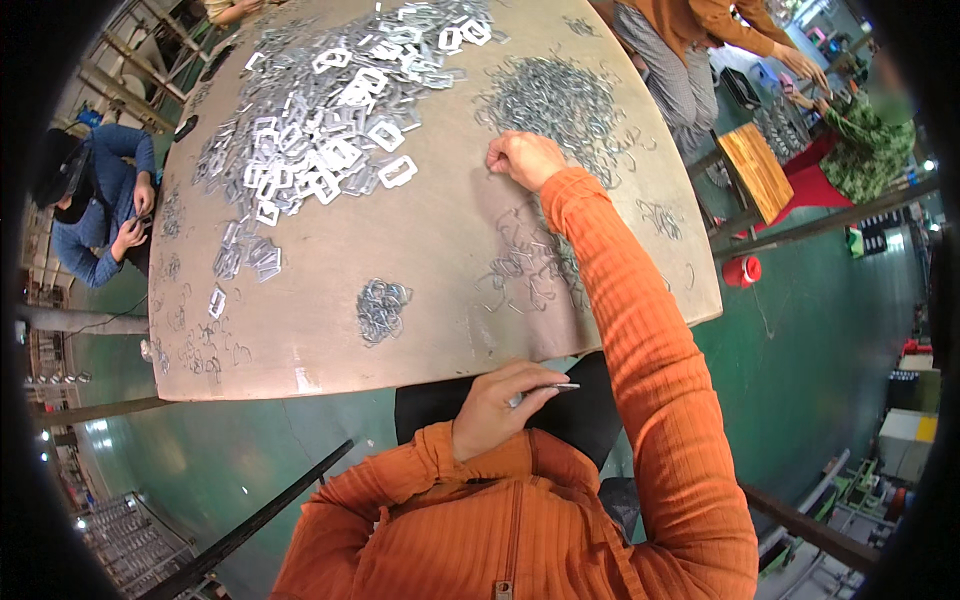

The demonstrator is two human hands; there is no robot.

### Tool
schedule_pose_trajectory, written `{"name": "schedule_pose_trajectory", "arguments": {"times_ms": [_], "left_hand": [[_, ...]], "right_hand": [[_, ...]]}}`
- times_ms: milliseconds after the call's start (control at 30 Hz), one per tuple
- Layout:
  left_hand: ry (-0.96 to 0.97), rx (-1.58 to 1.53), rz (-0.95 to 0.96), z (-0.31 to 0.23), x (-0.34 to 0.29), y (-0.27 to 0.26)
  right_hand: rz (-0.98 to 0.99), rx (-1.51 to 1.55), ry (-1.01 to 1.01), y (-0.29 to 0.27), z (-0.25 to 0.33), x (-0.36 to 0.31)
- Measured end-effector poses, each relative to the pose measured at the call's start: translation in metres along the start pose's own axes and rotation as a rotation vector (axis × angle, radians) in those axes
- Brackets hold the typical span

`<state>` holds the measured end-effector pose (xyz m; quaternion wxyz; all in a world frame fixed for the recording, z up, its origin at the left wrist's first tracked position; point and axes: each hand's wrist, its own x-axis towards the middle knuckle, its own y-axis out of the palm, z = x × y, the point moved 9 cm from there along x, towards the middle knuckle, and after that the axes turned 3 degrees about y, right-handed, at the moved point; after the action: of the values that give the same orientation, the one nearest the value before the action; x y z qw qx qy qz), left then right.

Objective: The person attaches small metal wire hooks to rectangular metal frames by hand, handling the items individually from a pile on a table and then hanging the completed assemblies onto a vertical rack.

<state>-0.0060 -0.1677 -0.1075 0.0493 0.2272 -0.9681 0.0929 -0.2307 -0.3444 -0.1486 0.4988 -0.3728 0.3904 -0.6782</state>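
Observation:
My right hand (523, 157) reaches far across the round tan table (440, 240), fingers curled at the near edge of a heap of bent wire clips (560, 100); what it grips is hidden. My left hand (500, 405) stays close to my chest below the table's near edge, pinching a thin metal piece (560, 387) between thumb and fingers. A large heap of flat rectangular metal buckle frames (330, 110) covers the far left of the table. A small bunch of wire clips (381, 307) lies near the front edge.
Loose clips are scattered over the tabletop. One seated person in blue (100, 200) is at the left, another in orange (700, 40) at the far right. A wooden stool (757, 170) and a red bucket (745, 270) stand on the green floor.

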Motion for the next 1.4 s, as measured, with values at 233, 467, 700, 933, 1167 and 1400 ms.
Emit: {"name": "schedule_pose_trajectory", "arguments": {"times_ms": [233, 467, 700, 933, 1167, 1400], "left_hand": [[0.042, 0.046, -0.03, 0.001, -0.009, -0.012], [-0.046, 0.002, -0.063, 0.018, -0.021, -0.017], [-0.079, -0.096, -0.087, 0.026, -0.027, -0.014], [0.029, -0.118, -0.124, 0.013, -0.028, -0.01], [0.03, -0.082, -0.112, 0.01, -0.032, -0.009], [0.53, 0.579, -0.124, -0.018, -0.001, -0.053]], "right_hand": [[0.106, -0.178, -0.076, 0.017, 0.014, 0.002], [-0.109, 1.036, 0.323, -0.047, 0.053, -0.155], [-0.223, 1.439, 0.658, -0.045, 0.102, -0.288], [-0.363, 1.456, 0.673, -0.04, 0.116, -0.313], [-0.43, 1.429, 0.694, -0.039, 0.115, -0.312], [-0.585, 1.014, 0.439, -0.068, 0.138, -0.327]]}}
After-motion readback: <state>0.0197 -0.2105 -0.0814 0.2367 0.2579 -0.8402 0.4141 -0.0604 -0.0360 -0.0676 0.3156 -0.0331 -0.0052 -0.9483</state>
